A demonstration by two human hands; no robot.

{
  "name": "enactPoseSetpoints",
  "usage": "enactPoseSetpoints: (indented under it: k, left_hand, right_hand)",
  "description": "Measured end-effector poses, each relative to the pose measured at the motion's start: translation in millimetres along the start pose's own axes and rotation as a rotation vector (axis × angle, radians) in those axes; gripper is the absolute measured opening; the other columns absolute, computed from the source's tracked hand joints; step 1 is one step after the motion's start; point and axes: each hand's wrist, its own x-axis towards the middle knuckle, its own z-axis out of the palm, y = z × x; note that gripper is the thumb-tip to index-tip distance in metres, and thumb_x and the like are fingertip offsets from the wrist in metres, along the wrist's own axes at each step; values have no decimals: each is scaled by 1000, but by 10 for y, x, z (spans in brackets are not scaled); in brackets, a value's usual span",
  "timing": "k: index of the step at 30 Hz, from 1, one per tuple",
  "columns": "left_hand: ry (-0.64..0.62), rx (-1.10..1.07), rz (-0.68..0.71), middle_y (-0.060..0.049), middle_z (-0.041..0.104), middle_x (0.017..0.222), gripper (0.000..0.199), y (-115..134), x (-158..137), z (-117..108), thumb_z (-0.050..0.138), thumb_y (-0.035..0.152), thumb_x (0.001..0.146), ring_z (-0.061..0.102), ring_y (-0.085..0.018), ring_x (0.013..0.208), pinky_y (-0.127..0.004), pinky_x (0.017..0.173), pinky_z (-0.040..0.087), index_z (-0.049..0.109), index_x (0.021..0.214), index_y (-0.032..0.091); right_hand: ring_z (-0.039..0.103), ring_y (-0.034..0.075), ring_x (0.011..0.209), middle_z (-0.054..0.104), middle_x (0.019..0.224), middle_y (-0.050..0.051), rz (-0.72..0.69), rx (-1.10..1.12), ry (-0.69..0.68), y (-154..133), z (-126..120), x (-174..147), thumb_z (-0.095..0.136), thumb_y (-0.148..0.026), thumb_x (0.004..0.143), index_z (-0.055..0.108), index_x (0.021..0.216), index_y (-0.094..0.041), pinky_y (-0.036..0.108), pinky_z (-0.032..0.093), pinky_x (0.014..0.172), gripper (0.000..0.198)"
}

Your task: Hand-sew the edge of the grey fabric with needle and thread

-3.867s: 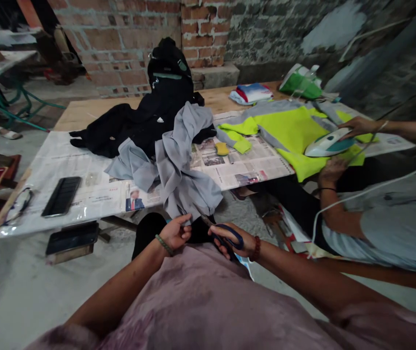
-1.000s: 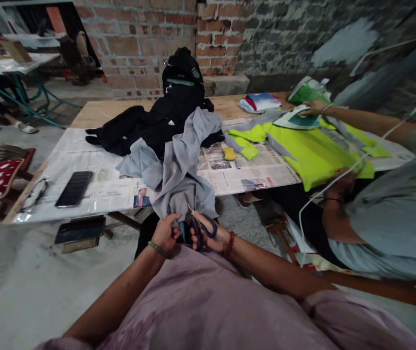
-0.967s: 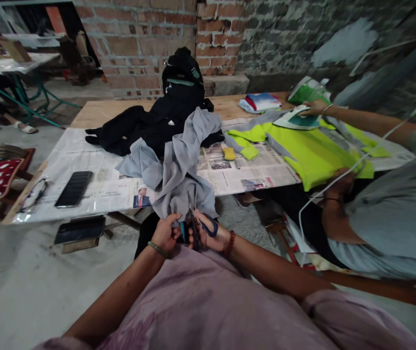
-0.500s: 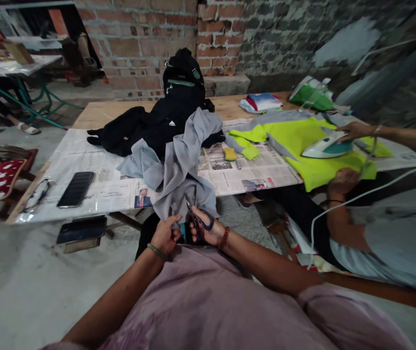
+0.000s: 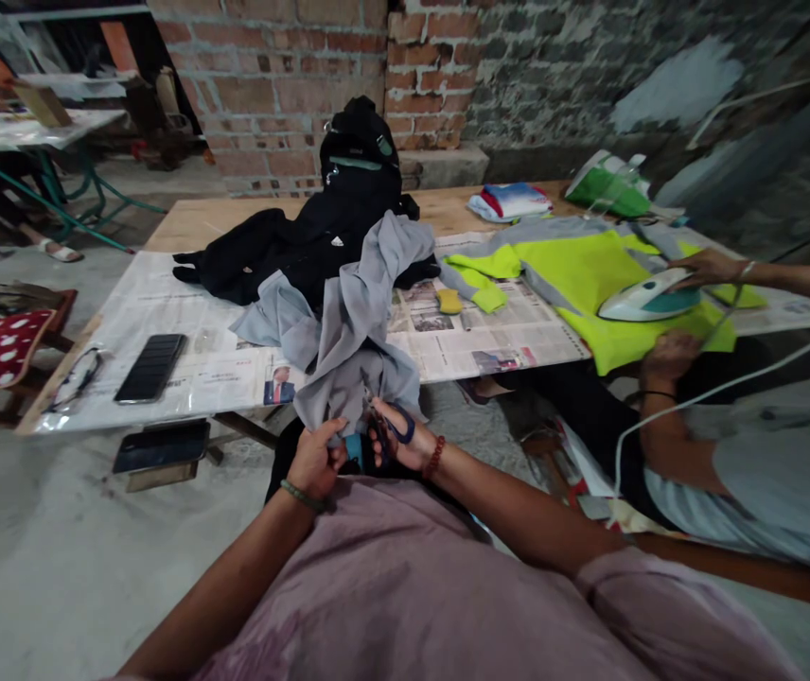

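Observation:
A crumpled grey garment hangs from the table over its front edge toward my lap. My left hand is closed on the lower edge of this cloth. In my right hand is a pair of scissors with dark handles, the blades pointing up against the grey fabric. Whether the blades are apart is too small to tell. A bit of blue shows between my hands. Behind the grey cloth lies a black garment, with a black backpack at its far end.
Newspaper under clear plastic covers the table. A phone and glasses lie at left, a yellow sponge near the middle. At right a co-worker's hand holds an iron on a neon-yellow garment; its cord hangs nearby.
My left hand has shifted slightly left and down with the cloth edge. My right hand still holds the scissors in nearly the same place. The co-worker's iron has slid a little right.

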Motion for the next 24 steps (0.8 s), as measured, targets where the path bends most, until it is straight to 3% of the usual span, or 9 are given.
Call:
enactPoseSetpoints:
  k: [5,11,14,20,24]
  left_hand:
    - [1,-12,-11,11,41,42,33,22,1,-18,74,24,54,29,-2,28,-14,26,20,43,64,17]
    - [-43,-2,8,9,46,46,29,31,-25,-22,73,23,56,30,-1,29,-14,26,20,46,66,16]
    - [-42,2,5,9,46,46,29,37,-41,-22,73,24,56,30,-1,29,-14,27,21,46,65,16]
    - [2,-16,2,11,41,43,34,53,-47,-36,74,25,54,29,-2,29,-14,26,21,41,63,17]
    - [8,-31,2,11,41,44,33,63,-43,-58,73,24,55,29,-2,29,-14,26,21,42,64,17]
  right_hand:
    - [52,10,44,55,58,-3,-14,-55,28,23,7,-43,55,-54,80,53,90,-16,26,49,42,40]
    - [58,12,53,56,61,-2,124,91,-184,-106,-1,-9,41,-58,86,54,90,-15,32,53,59,45]
    - [58,12,53,56,60,-1,149,105,-213,-137,2,42,39,-57,87,54,88,-15,31,52,59,45]
    - [49,9,42,53,55,-3,64,16,-67,-80,22,123,49,-54,84,54,84,-14,23,45,41,40]
    - [50,9,44,53,56,-4,19,-9,-22,-54,17,110,55,-54,80,52,83,-15,23,46,42,39]
